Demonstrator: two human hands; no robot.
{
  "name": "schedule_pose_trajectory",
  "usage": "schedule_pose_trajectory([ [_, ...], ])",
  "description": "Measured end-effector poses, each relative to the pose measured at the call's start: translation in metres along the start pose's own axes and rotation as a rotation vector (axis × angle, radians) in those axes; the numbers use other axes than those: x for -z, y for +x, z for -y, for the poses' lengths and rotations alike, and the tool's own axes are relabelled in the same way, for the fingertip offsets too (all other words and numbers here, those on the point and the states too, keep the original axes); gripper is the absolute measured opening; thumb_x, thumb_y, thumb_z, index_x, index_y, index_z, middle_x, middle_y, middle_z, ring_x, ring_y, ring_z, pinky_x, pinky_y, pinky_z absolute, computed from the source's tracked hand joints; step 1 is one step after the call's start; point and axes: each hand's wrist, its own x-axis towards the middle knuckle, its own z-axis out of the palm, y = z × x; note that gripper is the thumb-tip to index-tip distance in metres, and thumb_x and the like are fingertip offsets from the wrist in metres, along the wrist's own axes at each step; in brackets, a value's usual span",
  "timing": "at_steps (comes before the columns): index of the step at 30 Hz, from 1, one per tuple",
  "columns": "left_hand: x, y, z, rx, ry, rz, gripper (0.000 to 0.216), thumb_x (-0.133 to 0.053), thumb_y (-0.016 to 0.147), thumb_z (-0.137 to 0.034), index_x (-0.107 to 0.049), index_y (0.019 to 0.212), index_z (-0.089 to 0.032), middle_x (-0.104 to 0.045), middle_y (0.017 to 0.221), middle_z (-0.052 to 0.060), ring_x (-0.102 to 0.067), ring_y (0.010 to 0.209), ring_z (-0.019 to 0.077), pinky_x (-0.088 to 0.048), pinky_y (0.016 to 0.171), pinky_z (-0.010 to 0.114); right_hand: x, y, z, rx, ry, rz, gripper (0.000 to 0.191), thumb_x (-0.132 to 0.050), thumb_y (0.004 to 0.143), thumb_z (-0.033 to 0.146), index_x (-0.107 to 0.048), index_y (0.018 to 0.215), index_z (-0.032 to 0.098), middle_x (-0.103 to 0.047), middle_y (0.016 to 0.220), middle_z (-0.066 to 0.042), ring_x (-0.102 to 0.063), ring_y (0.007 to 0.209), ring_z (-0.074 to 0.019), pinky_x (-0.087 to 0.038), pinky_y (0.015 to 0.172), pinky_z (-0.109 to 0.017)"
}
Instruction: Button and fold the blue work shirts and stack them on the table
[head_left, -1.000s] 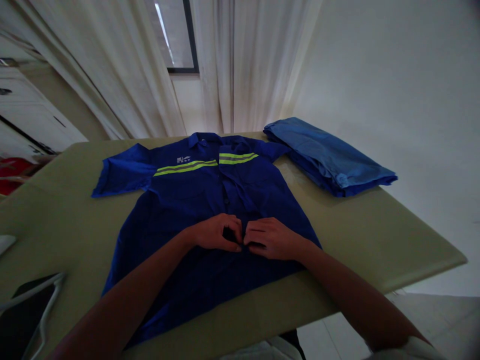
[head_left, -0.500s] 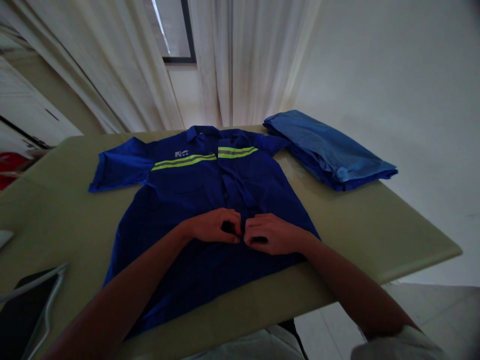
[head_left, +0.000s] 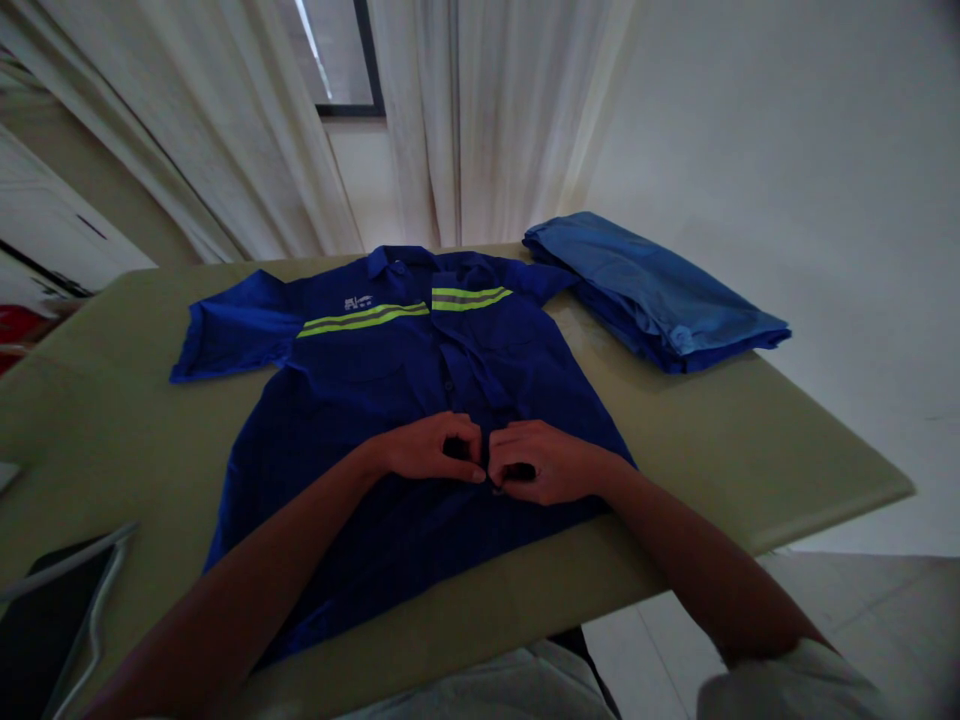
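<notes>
A dark blue short-sleeved work shirt (head_left: 360, 385) lies front side up, its collar at the far side. Yellow-green reflective bands (head_left: 367, 320) cross its chest, and a small pale logo (head_left: 358, 302) sits above the left one. Over the lower front opening, my left hand (head_left: 439, 447) pinches the shirt with curled fingers. Close beside it, my right hand (head_left: 547, 463) is curled shut on the shirt's other front edge. A small gap separates the two hands. Their fingertips partly hide the cloth between them. A dark button (head_left: 449, 385) shows farther up the front.
Folded blue garments (head_left: 660, 285) are stacked at the table's back right. A black tablet-like device (head_left: 52, 620) with a white cable (head_left: 96, 625) lies at the left front. The greenish table (head_left: 787, 450) ends at the right, with a white wall and curtains (head_left: 517, 130) behind.
The view has shifted slightly. Both hands stay at the shirt's front opening, and the right fingertips have shifted a little, with a small dark bit now showing beneath them.
</notes>
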Motion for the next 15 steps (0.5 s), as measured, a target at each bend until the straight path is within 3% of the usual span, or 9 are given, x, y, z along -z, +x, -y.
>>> schedule_pose_trajectory([
  [7, 0.008, -0.003, -0.005, 0.068, 0.016, 0.051, 0.029, -0.08, 0.09, -0.045, -0.068, 0.084, -0.02, -0.066, 0.085, -0.001, -0.06, 0.086, 0.0158, -0.044, 0.08, 0.027, 0.008, -0.003, -0.005, 0.012, 0.194, -0.052, 0.009, -0.071, 0.09, 0.012, -0.066, 0.086, 0.019, -0.066, 0.087, 0.0, -0.061, 0.08, -0.0138, -0.046, 0.078, -0.027],
  [10, 0.006, -0.002, -0.009, 0.043, 0.068, 0.044, 0.029, -0.077, 0.092, -0.049, -0.071, 0.091, -0.021, -0.072, 0.092, 0.0, -0.062, 0.094, 0.0177, -0.044, 0.088, 0.03, 0.015, -0.008, -0.01, -0.036, 0.304, -0.142, 0.011, -0.072, 0.094, 0.021, -0.062, 0.089, 0.019, -0.061, 0.085, 0.0, -0.056, 0.076, -0.0133, -0.044, 0.074, -0.026],
  [15, -0.013, 0.002, -0.01, 0.024, 0.192, -0.098, 0.042, -0.04, 0.112, -0.048, -0.074, 0.113, -0.022, -0.076, 0.105, 0.005, -0.066, 0.104, 0.0197, -0.045, 0.099, 0.036, 0.029, -0.017, -0.019, -0.105, 0.687, -0.416, 0.031, -0.08, 0.09, 0.036, -0.053, 0.084, 0.022, -0.061, 0.087, 0.0, -0.053, 0.073, -0.0132, -0.041, 0.067, -0.026],
])
